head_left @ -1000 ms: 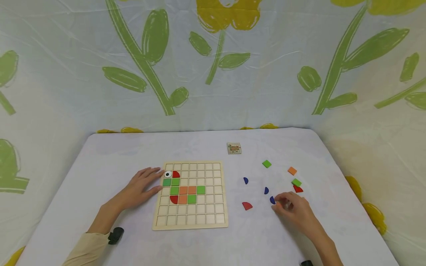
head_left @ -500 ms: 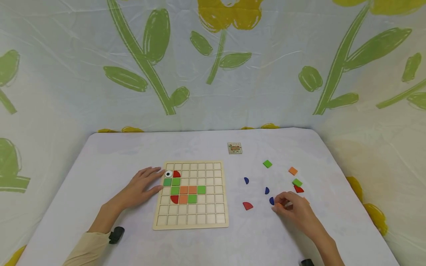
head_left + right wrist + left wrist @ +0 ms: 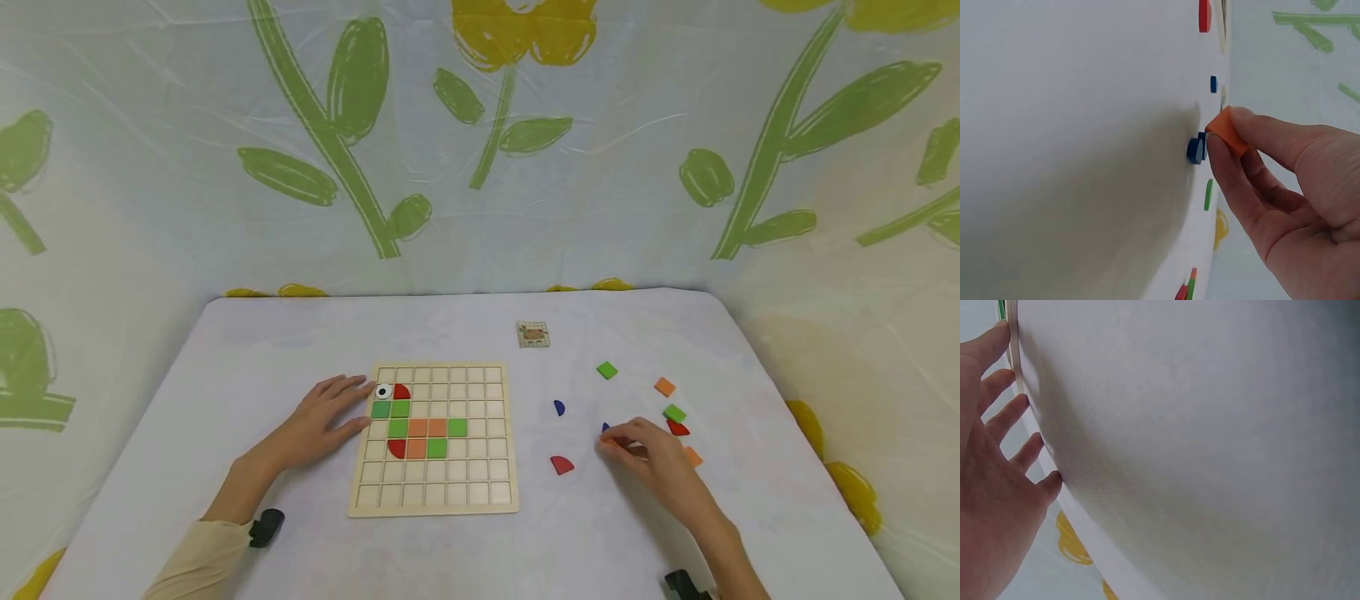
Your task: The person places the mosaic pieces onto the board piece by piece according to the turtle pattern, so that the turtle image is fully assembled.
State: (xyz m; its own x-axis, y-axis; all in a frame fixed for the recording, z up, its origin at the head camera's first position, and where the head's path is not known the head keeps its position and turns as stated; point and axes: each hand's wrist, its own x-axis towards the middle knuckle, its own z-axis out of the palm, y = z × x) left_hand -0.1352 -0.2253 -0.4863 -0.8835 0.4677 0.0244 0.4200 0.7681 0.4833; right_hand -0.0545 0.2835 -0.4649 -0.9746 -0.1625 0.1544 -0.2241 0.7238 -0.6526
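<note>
My left hand (image 3: 324,421) lies beside the wooden grid board (image 3: 487,505), fingertips touching its left edge; the left wrist view shows the fingers (image 3: 1011,422) spread. Set in the grid are an eye disc (image 3: 384,391), red quarter circles, and green and orange squares forming a figure. Between thumb and fingers, my right hand (image 3: 660,467) pinches an orange square tile (image 3: 1227,131), held just above the table. Close by its fingertips, in the right wrist view, are two blue half circles (image 3: 1195,151); in the head view the hand hides most of them.
Another blue half circle (image 3: 559,407) and a red quarter circle (image 3: 562,465) lie between board and right hand. Green tiles (image 3: 607,370), orange tiles (image 3: 664,387) and a red piece (image 3: 678,427) are scattered farther right. A small pattern card (image 3: 533,334) lies behind.
My right hand has shifted left and slightly away from me, now covering a blue half circle and uncovering an orange tile at its right. The left hand stays at the board; the view has turned slightly.
</note>
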